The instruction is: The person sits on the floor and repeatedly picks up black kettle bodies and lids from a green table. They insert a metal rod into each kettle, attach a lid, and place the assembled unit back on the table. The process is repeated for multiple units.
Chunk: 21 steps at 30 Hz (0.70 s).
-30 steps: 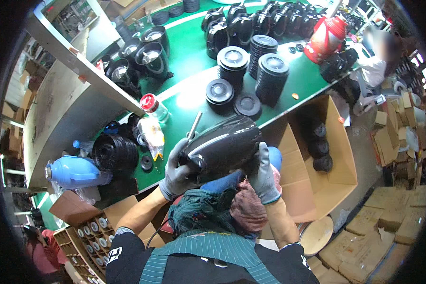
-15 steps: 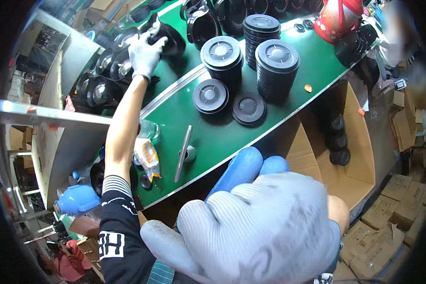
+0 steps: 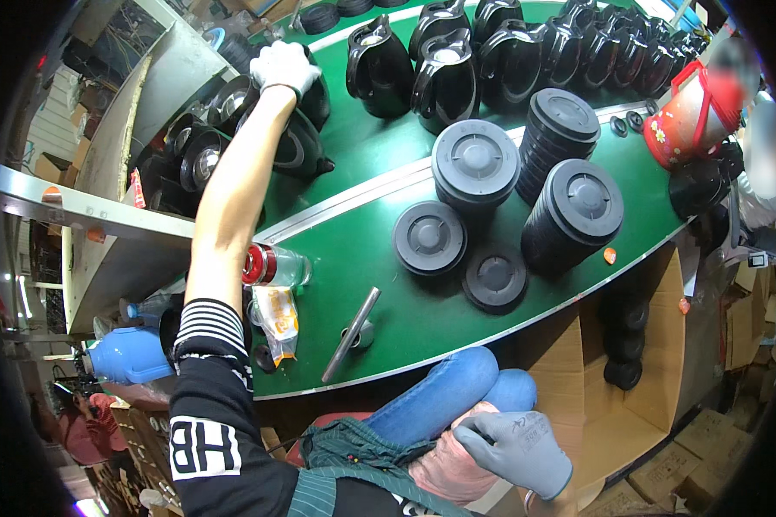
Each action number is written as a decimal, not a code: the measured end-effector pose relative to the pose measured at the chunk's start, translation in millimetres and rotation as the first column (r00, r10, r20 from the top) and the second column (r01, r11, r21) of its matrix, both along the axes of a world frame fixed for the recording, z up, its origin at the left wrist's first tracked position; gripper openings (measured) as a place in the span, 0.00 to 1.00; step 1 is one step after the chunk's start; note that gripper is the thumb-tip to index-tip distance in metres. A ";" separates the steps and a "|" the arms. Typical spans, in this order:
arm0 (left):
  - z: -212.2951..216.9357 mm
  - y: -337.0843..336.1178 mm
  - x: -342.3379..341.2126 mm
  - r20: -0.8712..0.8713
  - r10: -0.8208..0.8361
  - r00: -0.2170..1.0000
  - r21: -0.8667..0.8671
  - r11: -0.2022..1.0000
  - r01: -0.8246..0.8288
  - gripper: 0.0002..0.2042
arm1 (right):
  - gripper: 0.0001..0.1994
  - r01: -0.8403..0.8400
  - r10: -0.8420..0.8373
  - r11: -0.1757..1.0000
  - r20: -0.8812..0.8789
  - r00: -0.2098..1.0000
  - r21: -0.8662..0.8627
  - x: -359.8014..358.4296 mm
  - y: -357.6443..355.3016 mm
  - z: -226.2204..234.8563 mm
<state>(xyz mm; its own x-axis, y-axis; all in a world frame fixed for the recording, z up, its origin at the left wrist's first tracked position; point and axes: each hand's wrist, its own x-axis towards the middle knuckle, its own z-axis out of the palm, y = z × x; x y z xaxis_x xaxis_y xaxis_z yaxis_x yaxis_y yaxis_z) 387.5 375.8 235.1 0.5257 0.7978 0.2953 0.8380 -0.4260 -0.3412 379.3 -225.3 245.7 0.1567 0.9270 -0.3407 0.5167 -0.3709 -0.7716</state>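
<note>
Head view shows the black jug body [image 3: 306, 142] lying on its side at the far left of the green tabletop [image 3: 379, 336], just in front of the shelf rack [image 3: 159, 95] crowded with more of the same bodies. The left hand [image 3: 283, 67], in a white glove, is stretched out over its top, fingers curled down onto it; a firm grip looks likely, though the fingertips are hidden. I judge this the pick-up step: the next move calls for lifting the body clear of its neighbours and drawing it back along the arm's line.

The right hand [image 3: 516, 448], in a grey glove, rests on the lap with fingers loosely spread, holding nothing.

Room is tight at the rack but open on the way back: the bare strip left of the stacked grey lids [image 3: 477, 164] is free, save for a red-capped bottle [image 3: 272, 265], a snack packet [image 3: 278, 320] and a metal bar [image 3: 352, 334] near the tabletop's front edge. Below that edge stands an open cardboard box [image 3: 638, 405].
</note>
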 end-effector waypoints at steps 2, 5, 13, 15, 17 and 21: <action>-18.2 47.2 -34.1 -0.003 0.071 0.997 -0.215 0.974 -0.070 0.21 | 0.09 -0.041 0.041 0.999 -0.028 0.999 -0.010 -8.7 -6.8 -6.3; -27.1 43.6 -42.6 0.116 -0.004 0.993 -0.020 1.000 0.006 0.15 | 0.11 -0.165 0.164 0.978 0.024 0.986 0.127 -19.4 -4.3 -3.0; 93.8 -46.2 -108.2 0.235 -0.498 0.835 0.327 0.849 0.415 0.19 | 0.15 -0.082 0.121 0.974 -0.176 0.977 0.213 -55.4 12.1 1.1; 121.8 -83.1 -132.6 0.264 -0.655 0.708 0.389 0.744 0.544 0.17 | 0.20 -0.011 0.035 0.916 -0.054 0.998 0.401 -58.2 27.8 1.8; 150.8 -138.8 -165.0 0.206 -0.739 0.641 0.326 0.670 0.667 0.19 | 0.23 0.016 -0.077 0.754 0.065 0.995 0.657 -56.2 61.2 12.2; 154.2 -236.1 -223.9 0.145 -0.842 0.519 0.136 0.537 0.833 0.19 | 0.38 -0.242 -0.337 0.496 0.441 0.832 0.834 -57.2 118.3 58.2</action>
<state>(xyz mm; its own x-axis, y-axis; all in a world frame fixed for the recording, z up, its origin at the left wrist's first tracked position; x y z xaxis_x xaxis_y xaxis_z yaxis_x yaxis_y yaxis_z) 163.6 139.7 389.3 0.8803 0.0003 0.4745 0.1464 -0.9514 -0.2709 322.1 -107.0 303.9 0.0767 0.6801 0.7291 0.9051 0.2594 -0.3371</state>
